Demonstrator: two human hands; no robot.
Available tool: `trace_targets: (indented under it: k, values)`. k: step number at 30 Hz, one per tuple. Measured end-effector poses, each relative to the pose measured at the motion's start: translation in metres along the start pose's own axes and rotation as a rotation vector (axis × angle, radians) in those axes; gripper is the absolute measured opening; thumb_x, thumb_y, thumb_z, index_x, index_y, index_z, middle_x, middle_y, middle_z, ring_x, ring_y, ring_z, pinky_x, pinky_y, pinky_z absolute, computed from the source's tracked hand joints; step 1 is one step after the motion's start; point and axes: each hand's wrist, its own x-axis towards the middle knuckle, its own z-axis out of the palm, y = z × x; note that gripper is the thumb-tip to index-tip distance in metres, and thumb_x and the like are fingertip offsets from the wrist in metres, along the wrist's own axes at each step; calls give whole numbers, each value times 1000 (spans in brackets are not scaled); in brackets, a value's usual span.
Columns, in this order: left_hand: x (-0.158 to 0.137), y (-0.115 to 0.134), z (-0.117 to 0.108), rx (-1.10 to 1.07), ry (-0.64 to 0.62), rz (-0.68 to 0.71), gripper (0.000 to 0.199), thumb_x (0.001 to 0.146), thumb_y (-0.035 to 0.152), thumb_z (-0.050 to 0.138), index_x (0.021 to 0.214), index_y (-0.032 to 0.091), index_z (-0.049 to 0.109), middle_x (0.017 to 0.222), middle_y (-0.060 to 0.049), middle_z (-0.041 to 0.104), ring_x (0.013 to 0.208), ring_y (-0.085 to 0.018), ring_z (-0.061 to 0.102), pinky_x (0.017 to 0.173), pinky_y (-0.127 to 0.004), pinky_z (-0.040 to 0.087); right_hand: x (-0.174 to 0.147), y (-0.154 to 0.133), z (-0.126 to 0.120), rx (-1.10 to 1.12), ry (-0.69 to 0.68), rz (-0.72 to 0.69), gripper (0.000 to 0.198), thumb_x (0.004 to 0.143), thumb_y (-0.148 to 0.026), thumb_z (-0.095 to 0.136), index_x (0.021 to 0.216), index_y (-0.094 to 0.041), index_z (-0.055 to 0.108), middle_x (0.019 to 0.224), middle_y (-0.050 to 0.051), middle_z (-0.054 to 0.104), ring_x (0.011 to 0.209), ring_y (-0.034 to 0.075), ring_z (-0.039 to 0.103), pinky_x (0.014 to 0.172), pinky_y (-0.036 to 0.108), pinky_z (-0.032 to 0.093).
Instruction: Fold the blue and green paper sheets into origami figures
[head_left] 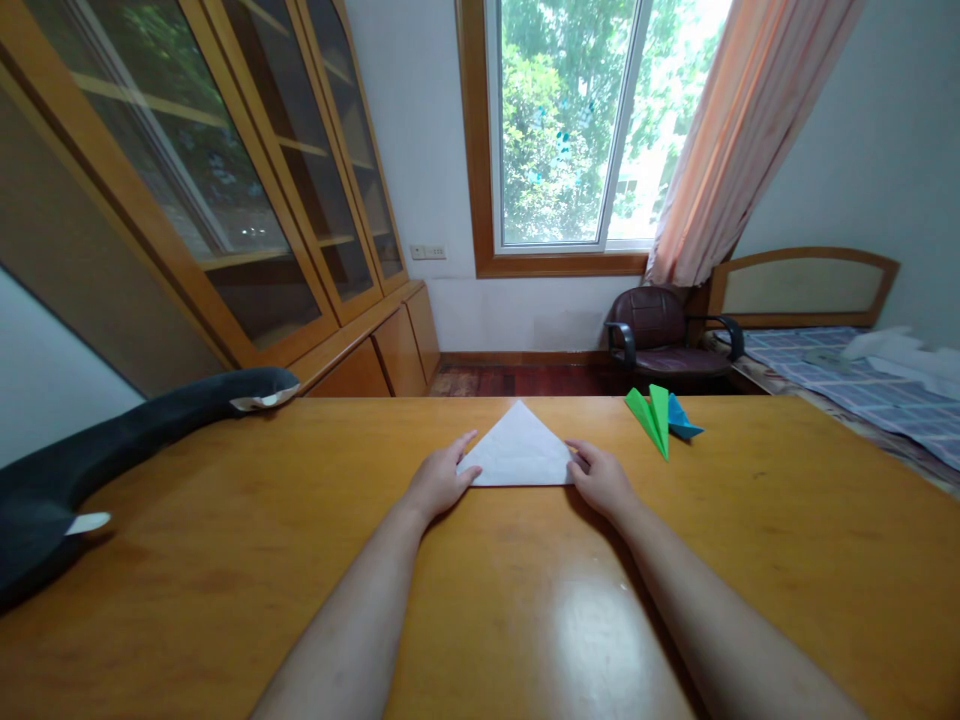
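A white sheet of paper (519, 450), folded into a triangle, lies on the wooden table (495, 580) with its point facing away from me and its long straight edge towards me. At its left corner, my left hand (442, 477) grips the paper between thumb and fingers. My right hand (600, 475) pinches the opposite corner in the same way, its fingertips partly behind the paper. Right of that hand, near the far table edge, lies a green paper plane (658, 420), with a blue folded paper piece (682, 418) touching or just behind it.
A black and white plush toy (150, 430) lies along the table's left side. Beyond the table are a glass-fronted cabinet (292, 160), a brown armchair (660, 330) and a bed (870, 370) with a checked cover. A pink curtain (750, 140) hangs beside the window.
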Motion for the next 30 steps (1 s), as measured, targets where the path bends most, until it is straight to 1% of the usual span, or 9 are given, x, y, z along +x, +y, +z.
trace_targets:
  k: [2,4,9,14,16,19,21,25,30]
  values:
    - [0,-1,2,5,-13,-5,65,82,37,58,142,23,39,106,-6,69,94,-22,64,77,-27,45,0,0,1,-48,1,-6,43,80,-21,48,120,-13,62,118,12,66,105,23,62,93,34,46]
    - [0,0,3,6,-31,-21,64,82,37,57,142,22,39,107,-6,69,95,-22,63,79,-27,45,0,-1,1,-105,-12,-10,40,80,-21,48,117,-14,63,117,12,67,104,23,62,91,32,46]
    - [1,-1,5,54,-61,-78,59,84,38,55,139,22,44,115,-8,67,101,-23,62,83,-28,45,0,-7,-2,-250,-64,-23,30,80,-18,49,102,-18,68,105,8,69,96,19,61,84,26,43]
    - [3,0,5,139,-68,-35,48,85,39,52,130,21,54,125,-8,62,112,-24,57,92,-30,42,0,-13,-4,-351,-120,-15,25,81,-18,48,94,-19,69,95,6,67,89,17,59,76,22,39]
    - [2,3,4,197,-95,-17,41,85,38,51,123,23,58,119,-8,64,108,-24,58,89,-31,43,-1,-15,-4,-398,-130,-7,25,82,-19,47,95,-20,70,96,6,66,89,17,58,76,23,38]
    - [2,11,1,303,-141,-12,31,86,37,49,110,25,64,104,-8,65,95,-23,60,79,-32,45,-2,-21,-4,-472,-132,-26,26,83,-18,47,95,-21,71,100,7,65,94,18,56,80,25,37]
    - [1,19,1,375,-138,1,26,87,35,48,102,25,66,98,-8,63,91,-24,60,78,-33,44,-3,-27,-5,-523,-131,-44,27,83,-16,47,94,-23,71,103,7,65,96,20,55,81,27,35]
    - [-1,36,8,448,-85,85,22,87,30,48,92,24,68,94,-8,61,91,-23,57,81,-35,41,-6,-41,-1,-565,-136,-88,28,84,-14,45,92,-22,71,105,7,65,96,21,54,80,30,34]
    - [-2,56,24,387,-94,260,24,89,26,45,84,23,68,93,-7,61,90,-22,55,80,-34,42,-10,-55,13,-552,-162,-171,23,88,-19,45,81,-19,68,96,8,66,88,20,55,76,30,34]
